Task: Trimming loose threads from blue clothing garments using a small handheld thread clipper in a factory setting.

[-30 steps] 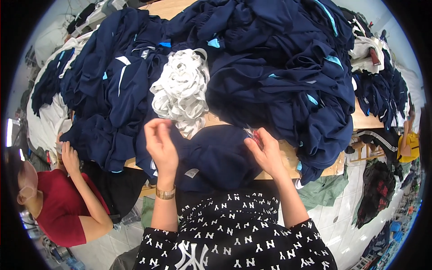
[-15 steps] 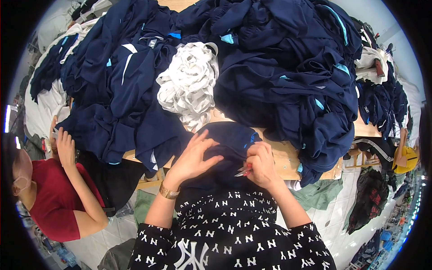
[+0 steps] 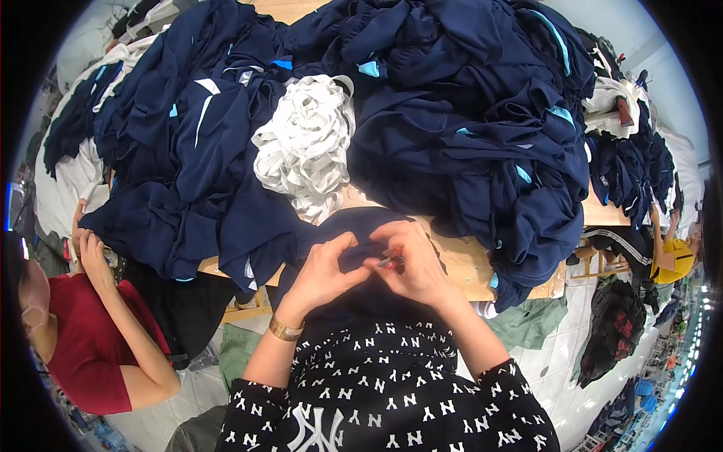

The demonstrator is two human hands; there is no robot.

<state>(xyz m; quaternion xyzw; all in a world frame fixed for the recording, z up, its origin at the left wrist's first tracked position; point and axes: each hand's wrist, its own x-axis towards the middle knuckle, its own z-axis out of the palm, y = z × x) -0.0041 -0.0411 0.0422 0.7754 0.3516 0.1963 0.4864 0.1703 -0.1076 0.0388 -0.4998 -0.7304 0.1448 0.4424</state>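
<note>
A navy garment (image 3: 350, 226) lies over the table's near edge and reaches toward my lap. My left hand (image 3: 320, 277) is closed on its cloth, thumb and forefinger pinched close to my other fingers. In my right hand (image 3: 418, 265) are small scissors (image 3: 388, 264) with red on the handle, mostly hidden by the curled fingers. That hand's fingertips also meet the cloth, almost touching my left ones. Just beyond the garment sits a heap of white elastic band (image 3: 305, 147).
Large piles of navy garments with light blue pieces (image 3: 467, 166) (image 3: 188, 166) cover both sides of the wooden table (image 3: 459, 252). At left a person in a red top (image 3: 90, 346) handles cloth; at far right is a person in yellow (image 3: 672, 261). Dark cloth (image 3: 614, 331) lies on the floor.
My left hand has gone from spread fingers to a pinch on the cloth. My right hand, with the scissors, has moved left and slightly farther away, meeting it.
</note>
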